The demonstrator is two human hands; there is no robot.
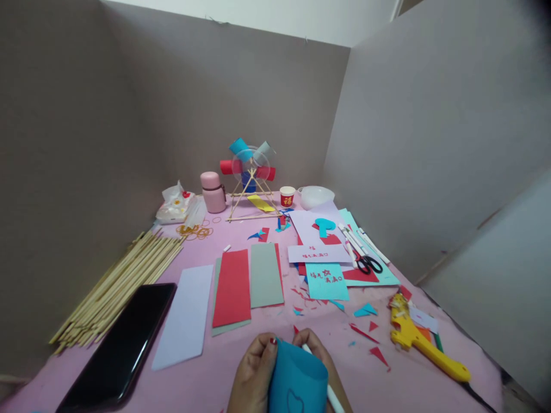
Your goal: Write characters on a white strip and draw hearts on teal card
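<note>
At the bottom centre is a rolled blue paper tube (299, 373) with a dark outline drawn on its side. My left hand (253, 373) pinches its left rim between thumb and fingers. Behind the tube's right side, my right hand (317, 346) is closed on a white marker (334, 398), which slants down past the paper. Part of this hand is hidden by the tube, and I cannot tell whether it also grips the paper. Just beyond lie red card strips (232, 287) and grey card strips (266, 275).
A stick-and-paper wheel (252, 172) stands at the back beside a pink flask (213, 192) and paper cup (287, 197). Left are wooden sticks (120, 281), a phone (124, 344) and white card (185, 315). Right are scissors (369, 264), paper scraps (365, 310) and a yellow glue gun (424, 344).
</note>
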